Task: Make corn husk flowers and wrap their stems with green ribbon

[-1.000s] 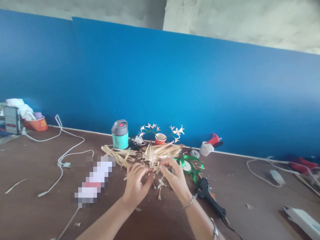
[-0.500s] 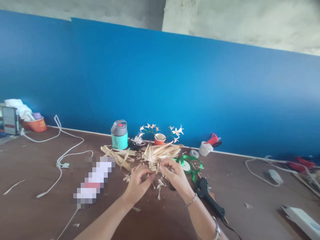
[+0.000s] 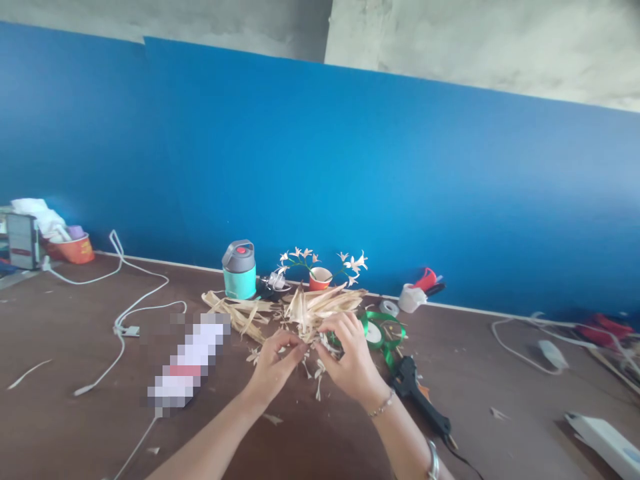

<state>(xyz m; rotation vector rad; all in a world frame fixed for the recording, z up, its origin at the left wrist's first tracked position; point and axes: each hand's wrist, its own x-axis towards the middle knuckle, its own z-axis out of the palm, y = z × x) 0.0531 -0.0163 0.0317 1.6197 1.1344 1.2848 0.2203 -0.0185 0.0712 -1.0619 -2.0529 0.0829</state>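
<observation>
My left hand (image 3: 275,363) is closed in a pinch, with thumb and index finger on a small piece of pale dried corn husk, mostly hidden by the fingertips. Facing it from the right, my right hand (image 3: 350,357) has its thumb and index finger a little apart, close to the same piece. Small pale husk flowers (image 3: 319,387) lie on the table just below and between the hands. Behind them is a heap of dried corn husks (image 3: 325,303). An orange paper cup (image 3: 320,283) at the back holds green stems with white flowers (image 3: 354,261).
Right of my right hand are a green ribbon spool (image 3: 374,332) and a black glue gun (image 3: 423,397). A teal flask (image 3: 239,280) stands by the blue partition (image 3: 350,167). White cables (image 3: 120,313) and a blurred-out white object (image 3: 190,363) lie to the left.
My right hand's thumb and index finger have parted from the husk piece and the hand has turned slightly. My left hand stays nearly in place, still pinching.
</observation>
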